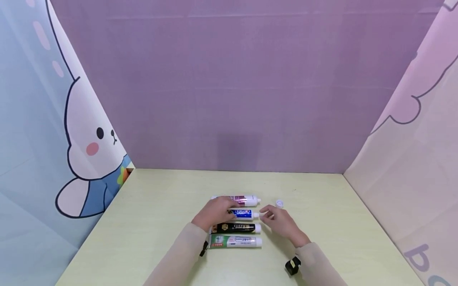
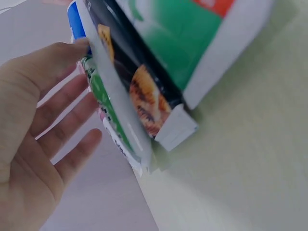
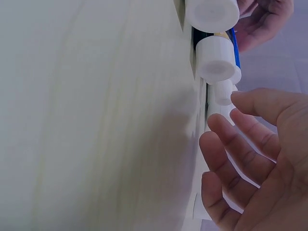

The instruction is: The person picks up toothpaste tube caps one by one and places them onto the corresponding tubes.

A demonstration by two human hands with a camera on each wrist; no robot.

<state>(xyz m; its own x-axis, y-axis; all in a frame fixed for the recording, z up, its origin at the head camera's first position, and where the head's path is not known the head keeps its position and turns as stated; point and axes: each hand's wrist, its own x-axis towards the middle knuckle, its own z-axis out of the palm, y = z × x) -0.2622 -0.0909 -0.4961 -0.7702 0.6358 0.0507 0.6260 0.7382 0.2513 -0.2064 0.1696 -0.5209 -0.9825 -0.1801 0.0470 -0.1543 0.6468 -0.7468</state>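
Observation:
Several toothpaste tubes lie side by side on the table. My left hand [image 1: 214,212] holds the blue toothpaste tube [image 1: 244,214], thumb on its near side and fingers reaching over the far side. At that tube's narrow white tip [image 3: 223,92], my right hand [image 1: 280,222] has its thumb close by; whether they touch I cannot tell. Its fingers are loosely bent and spread, with nothing visible between them. Beyond the blue tube is the purple-and-white tube [image 1: 248,200], its nozzle bare. A loose white cap [image 1: 279,203] lies to its right.
Nearer the person lie a black tube [image 1: 239,228] and a green-and-white tube [image 1: 236,241], both with white caps on. The pale table [image 1: 161,198] meets a purple cloth wall [image 1: 232,99] at the back. Printed cloth sides [image 1: 28,139] stand left and right.

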